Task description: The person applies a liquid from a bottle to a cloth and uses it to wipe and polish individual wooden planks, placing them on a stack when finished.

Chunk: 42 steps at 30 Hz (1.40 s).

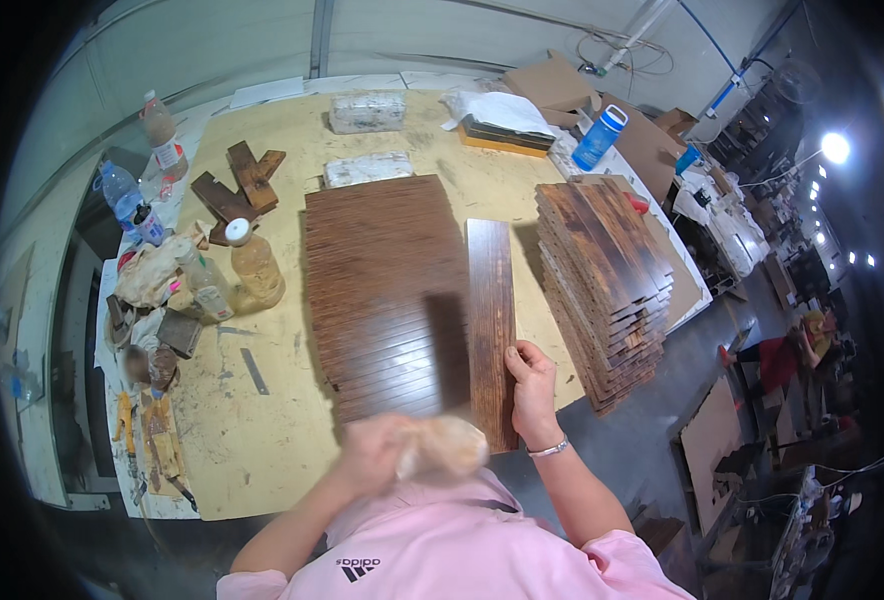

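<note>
A long dark brown wood plank (491, 300) stands out on its own between two stacks, and my right hand (535, 390) grips its right edge near the lower end. My left hand (375, 450) is closed on a pale, yellowish rag (449, 446), smeared by motion, beside the plank's near end. To the left of the plank lies a wide stack of dark brown planks (387, 290), their narrow edges facing up. Shiny light falls on its nearer part. At the right rises a tall stack of mottled brown planks (607, 250), its layers slightly stepped.
Bottles, including an amber-filled one (257, 268), crowd the left of the yellow tabletop (262, 400). Wood offcuts (247, 185) lie behind them, and a metal strip (255, 371) nearer. A wrapped block (367, 113) and a blue bottle (599, 138) stand at the back. Another person (787, 358) is far right.
</note>
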{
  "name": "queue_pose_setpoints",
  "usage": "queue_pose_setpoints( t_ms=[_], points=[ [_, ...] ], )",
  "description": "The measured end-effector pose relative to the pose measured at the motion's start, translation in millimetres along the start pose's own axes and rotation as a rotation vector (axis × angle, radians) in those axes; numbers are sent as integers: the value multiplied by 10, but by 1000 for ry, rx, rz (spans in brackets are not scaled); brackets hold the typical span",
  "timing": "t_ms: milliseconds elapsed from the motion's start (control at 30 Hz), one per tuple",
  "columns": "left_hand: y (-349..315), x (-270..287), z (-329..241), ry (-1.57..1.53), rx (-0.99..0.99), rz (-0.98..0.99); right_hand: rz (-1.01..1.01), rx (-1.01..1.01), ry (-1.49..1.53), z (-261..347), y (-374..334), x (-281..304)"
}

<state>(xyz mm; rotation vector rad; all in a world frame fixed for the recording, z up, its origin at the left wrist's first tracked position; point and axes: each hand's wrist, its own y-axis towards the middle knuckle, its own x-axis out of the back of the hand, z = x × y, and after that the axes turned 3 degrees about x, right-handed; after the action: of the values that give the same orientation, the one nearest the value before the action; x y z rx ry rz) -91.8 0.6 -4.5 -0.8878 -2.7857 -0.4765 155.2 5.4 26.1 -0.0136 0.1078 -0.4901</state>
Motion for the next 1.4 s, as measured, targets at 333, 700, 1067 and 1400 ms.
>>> queue_pose_setpoints(
  t_ms=[333, 700, 1067, 1400],
  points=[
    [1253, -54, -130, 624, -389, -381, 754, -691, 278, -243, -225, 17],
    [1757, -482, -487, -593, 320, -553, 774, -587, 533, -500, 449, 686],
    [1802, -1070, -103, 951, -258, -245, 825, -677, 446, -96, 785, 822],
    [1838, -136, 47, -382, 239, -896, 867, -855, 321, 310, 791, 1272]
  ],
)
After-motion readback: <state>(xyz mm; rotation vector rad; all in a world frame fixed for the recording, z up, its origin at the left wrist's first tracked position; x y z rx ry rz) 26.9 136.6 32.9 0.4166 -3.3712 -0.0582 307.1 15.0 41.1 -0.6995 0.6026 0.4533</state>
